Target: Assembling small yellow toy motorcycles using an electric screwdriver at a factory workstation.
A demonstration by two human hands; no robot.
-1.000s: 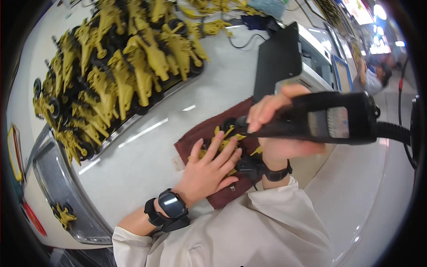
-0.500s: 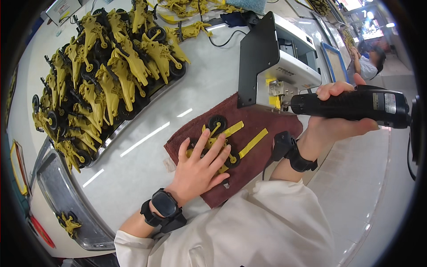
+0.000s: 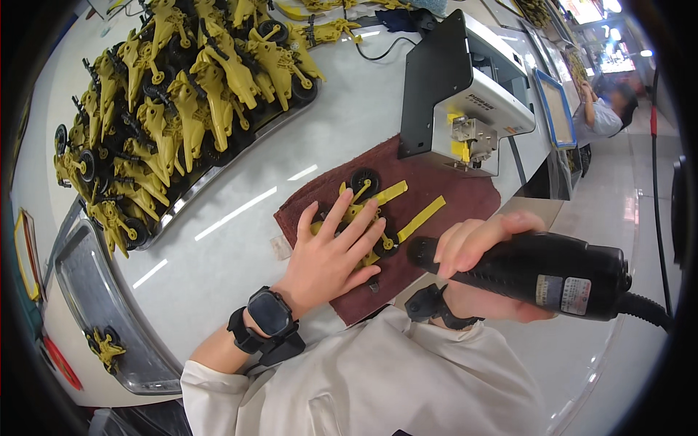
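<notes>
My left hand (image 3: pixel 320 258) lies over a yellow and black toy motorcycle (image 3: pixel 366 184) with its fingers spread, pressing on it and partly hiding it. The toy rests on a dark red cloth (image 3: pixel 320 203), its black wheels showing beside the fingers. A yellow strip (image 3: pixel 422 219) lies slanted on the cloth beside it. In my right hand (image 3: pixel 476 243) is a black electric screwdriver (image 3: pixel 545 269), fingers wrapped around its body. Its front end points left, at the toy's right side, apart from it. The bit's tip cannot be made out.
A white and black bench machine (image 3: pixel 472 98) with a metal front block stands beyond the cloth. Yellow toy motorcycles are heaped on a tray (image 3: pixel 240 149) at the far left. Another metal tray (image 3: pixel 138 349) at left holds one small toy. Another person (image 3: pixel 600 112) sits at the far right.
My right hand has brought the electric screwdriver from the machine's front block back to the left and nearer me, beside the toy. My left hand stays on the toy; the view has shifted slightly.
</notes>
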